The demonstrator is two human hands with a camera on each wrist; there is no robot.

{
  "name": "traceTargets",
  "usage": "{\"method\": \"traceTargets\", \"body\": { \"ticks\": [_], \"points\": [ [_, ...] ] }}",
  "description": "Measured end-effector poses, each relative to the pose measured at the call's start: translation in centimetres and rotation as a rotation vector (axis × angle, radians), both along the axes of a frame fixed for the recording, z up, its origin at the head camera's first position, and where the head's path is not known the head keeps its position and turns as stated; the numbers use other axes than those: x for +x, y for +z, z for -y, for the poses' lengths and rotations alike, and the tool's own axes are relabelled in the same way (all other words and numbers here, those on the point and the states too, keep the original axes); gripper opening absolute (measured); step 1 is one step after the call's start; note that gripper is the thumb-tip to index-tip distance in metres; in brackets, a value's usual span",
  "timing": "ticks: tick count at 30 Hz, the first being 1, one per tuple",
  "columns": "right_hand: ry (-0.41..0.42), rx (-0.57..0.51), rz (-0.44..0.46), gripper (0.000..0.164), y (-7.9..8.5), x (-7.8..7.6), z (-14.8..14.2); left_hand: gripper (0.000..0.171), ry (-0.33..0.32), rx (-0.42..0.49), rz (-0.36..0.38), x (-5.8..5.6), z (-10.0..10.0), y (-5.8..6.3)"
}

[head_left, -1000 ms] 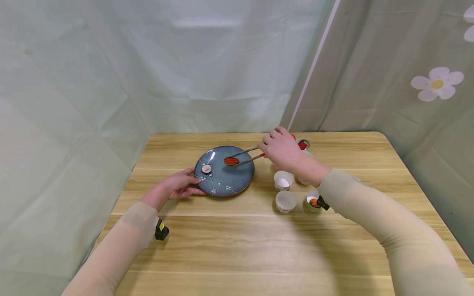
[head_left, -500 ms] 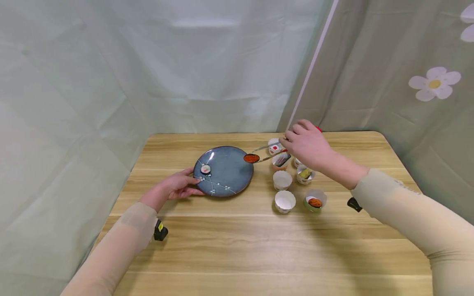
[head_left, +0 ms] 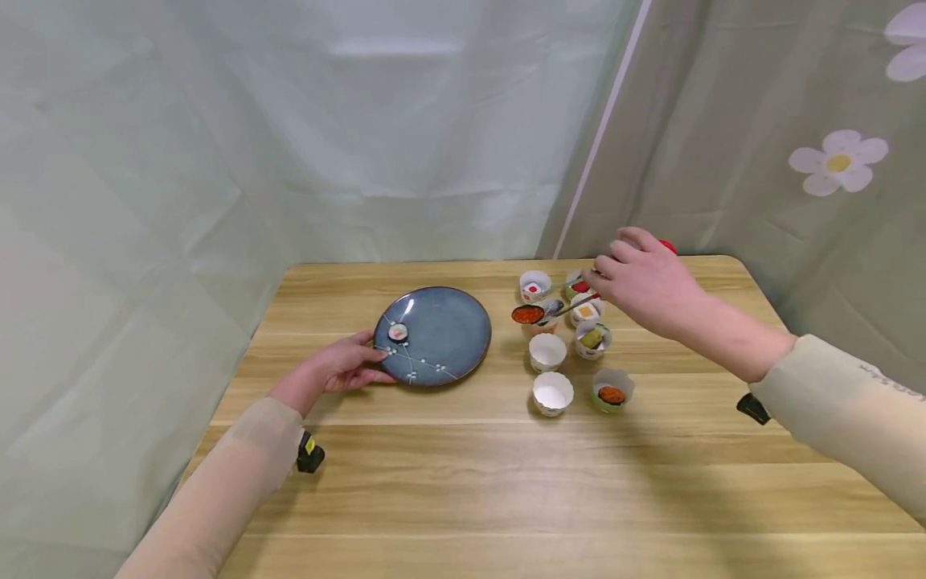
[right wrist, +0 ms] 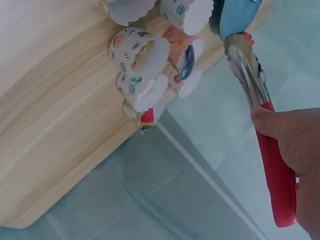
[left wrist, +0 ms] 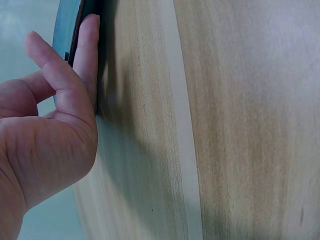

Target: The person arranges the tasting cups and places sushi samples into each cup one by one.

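Observation:
My left hand (head_left: 350, 363) grips the left edge of a round blue plate (head_left: 448, 322), thumb on the rim and fingers below. In the left wrist view, fingers lie along the underside of the plate (left wrist: 67, 30). A small sushi roll (head_left: 398, 331) sits near the plate's left rim. My right hand (head_left: 647, 277) holds a pair of tongs (head_left: 581, 304). Between their tips is an orange roe-topped sushi piece (head_left: 527, 314), which overlaps a paper cup in the head view. The right wrist view shows my thumb pressed on the red handle (right wrist: 275, 165).
Several paper cups stand right of the plate. One holds an orange-topped piece (head_left: 612, 395), another a yellow-green piece (head_left: 592, 338). Two white cups (head_left: 553, 396) stand at the front left of the group. Pale curtains (head_left: 434, 145) hang behind the wooden table (head_left: 463, 482).
My right hand has moved right, carrying the tongs and the orange sushi piece from over the plate to over the cups. My left hand stays at the plate's edge.

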State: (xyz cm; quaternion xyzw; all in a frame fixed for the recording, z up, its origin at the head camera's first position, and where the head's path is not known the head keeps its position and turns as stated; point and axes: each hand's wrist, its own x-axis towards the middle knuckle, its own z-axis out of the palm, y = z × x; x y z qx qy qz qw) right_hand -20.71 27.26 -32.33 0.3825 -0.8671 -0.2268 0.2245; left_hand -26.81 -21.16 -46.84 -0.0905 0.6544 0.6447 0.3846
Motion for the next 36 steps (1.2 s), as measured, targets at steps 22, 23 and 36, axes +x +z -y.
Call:
{"method": "traceTargets", "body": {
  "ticks": [22, 23, 36],
  "points": [
    [0.094, 0.235, 0.002, 0.032, 1.1, 0.7, 0.1, 0.079, 0.010, -0.002, 0.007, -0.1, 0.4, 0.1],
    [0.098, 0.242, 0.001, 0.032, 1.1, 0.7, 0.3, 0.079, 0.010, -0.002, 0.007, -0.1, 0.4, 0.1],
    [0.216, 0.258, -0.028, 0.026, 1.0, -0.2, 2.0, 0.080, 0.012, -0.012, 0.017, 0.0, 0.3, 0.2]
  ]
}}
